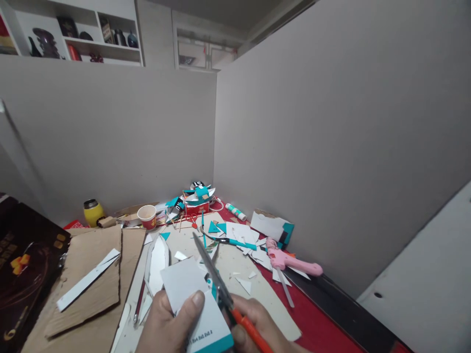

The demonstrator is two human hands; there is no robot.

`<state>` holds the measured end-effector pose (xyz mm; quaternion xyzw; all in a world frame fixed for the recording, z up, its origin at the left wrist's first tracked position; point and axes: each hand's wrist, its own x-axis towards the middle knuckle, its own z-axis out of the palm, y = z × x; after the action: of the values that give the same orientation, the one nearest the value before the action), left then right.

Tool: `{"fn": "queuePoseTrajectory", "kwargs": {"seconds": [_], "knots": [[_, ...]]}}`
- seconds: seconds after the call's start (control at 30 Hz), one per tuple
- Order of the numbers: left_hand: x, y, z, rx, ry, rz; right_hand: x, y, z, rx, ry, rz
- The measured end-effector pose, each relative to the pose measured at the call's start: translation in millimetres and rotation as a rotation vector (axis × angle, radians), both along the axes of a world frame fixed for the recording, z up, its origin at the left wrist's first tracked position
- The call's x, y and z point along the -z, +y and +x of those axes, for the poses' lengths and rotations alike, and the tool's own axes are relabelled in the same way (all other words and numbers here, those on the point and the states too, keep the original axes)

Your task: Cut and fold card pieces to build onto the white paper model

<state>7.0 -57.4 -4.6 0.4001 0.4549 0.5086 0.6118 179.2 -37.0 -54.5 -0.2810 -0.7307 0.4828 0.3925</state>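
Two hands busy: left hand (167, 321) pinching white teal-edged card (195, 304), right hand (257, 323) clamped on orange-handled scissors (221, 287), mid-cut; steady feeding needed.

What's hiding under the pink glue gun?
The pink glue gun lies on white paper scraps and the red table cover. A thin grey strip pokes out beneath it. Anything directly under its body is covered.

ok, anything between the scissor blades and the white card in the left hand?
Nothing visible. The scissors, held in the right hand, lie directly across the white card that the left hand grips with the thumb on top; no scrap lies between blades and card.
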Motion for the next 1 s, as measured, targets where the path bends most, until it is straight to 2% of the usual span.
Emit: {"fn": "queuePoseTrajectory", "kwargs": {"seconds": [0.1, 0.17, 0.23, 0.3, 0.37, 0.47, 0.53, 0.6, 0.7, 0.83, 1.0], "knots": [[-3.3, 8.2, -6.0, -0.141, -0.020, -0.052, -8.0, 11.3, 10.9, 0.213, -0.162, 0.017], [-5.2, 15.6, -12.7, -0.245, 0.006, -0.015, -15.2, 21.8, 20.0, 0.428, -0.435, 0.088], [-4.1, 22.3, -19.3, -0.265, 0.035, 0.040, -20.5, 32.2, 28.5, 0.605, -0.747, 0.183], [-0.1, 27.3, -24.2, -0.245, 0.097, 0.089, -22.4, 41.2, 35.3, 0.648, -0.941, 0.235], [4.4, 30.9, -27.5, -0.232, 0.177, 0.148, -21.5, 47.7, 40.1, 0.627, -1.034, 0.237], [7.2, 36.3, -31.3, -0.260, 0.217, 0.210, -19.9, 50.7, 42.9, 0.656, -1.049, 0.287], [6.2, 40.5, -33.9, -0.308, 0.204, 0.248, -21.7, 45.9, 39.6, 0.711, -0.934, 0.390], [3.9, 43.2, -36.3, -0.357, 0.215, 0.277, -27.3, 35.5, 30.1, 0.691, -0.727, 0.474], [-1.4, 41.2, -37.9, -0.374, 0.221, 0.285, -40.8, 17.2, 4.3, 0.490, -0.479, 0.538], [-12.4, 30.6, -36.7, -0.405, 0.250, 0.268, -57.1, 12.5, -34.7, 0.345, -0.606, 0.701], [-28.7, 28.8, -42.2, -0.274, 0.090, 0.298, -63.6, 34.6, -61.9, 0.373, -0.782, 0.707]]}}
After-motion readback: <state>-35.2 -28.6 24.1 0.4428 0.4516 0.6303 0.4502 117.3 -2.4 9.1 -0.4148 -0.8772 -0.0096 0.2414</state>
